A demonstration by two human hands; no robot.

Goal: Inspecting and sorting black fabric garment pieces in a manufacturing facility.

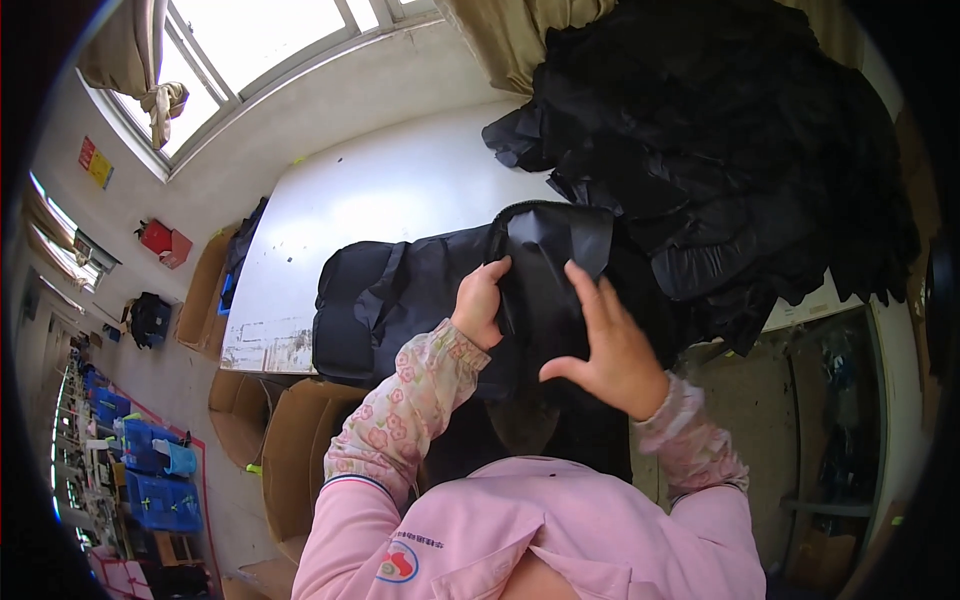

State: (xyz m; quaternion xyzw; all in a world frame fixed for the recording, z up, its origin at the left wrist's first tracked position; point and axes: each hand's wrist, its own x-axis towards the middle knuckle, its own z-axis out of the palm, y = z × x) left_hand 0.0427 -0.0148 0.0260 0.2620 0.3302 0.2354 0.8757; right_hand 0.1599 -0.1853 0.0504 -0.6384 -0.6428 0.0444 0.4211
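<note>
A black fabric bag [440, 265] lies across the front of the white table, with straps on its left part. Its right part is raised into a flap or panel [545, 245] edged by what looks like a zipper. My left hand [482, 303] grips the left edge of that panel, thumb on top and fingers curled round it. Over the panel's right side, my right hand [612, 345] is flat with fingers stretched and thumb apart; its fingertips are at the black fabric, and nothing is held in it. The underside of the bag is hidden.
A large heap of black fabric pieces [720, 150] covers the right of the white table [350, 195]. Cardboard boxes [300, 450] stand below the table's left edge. Blue bins [160, 490] are farther left on the floor. Windows [265, 40] with curtains are behind.
</note>
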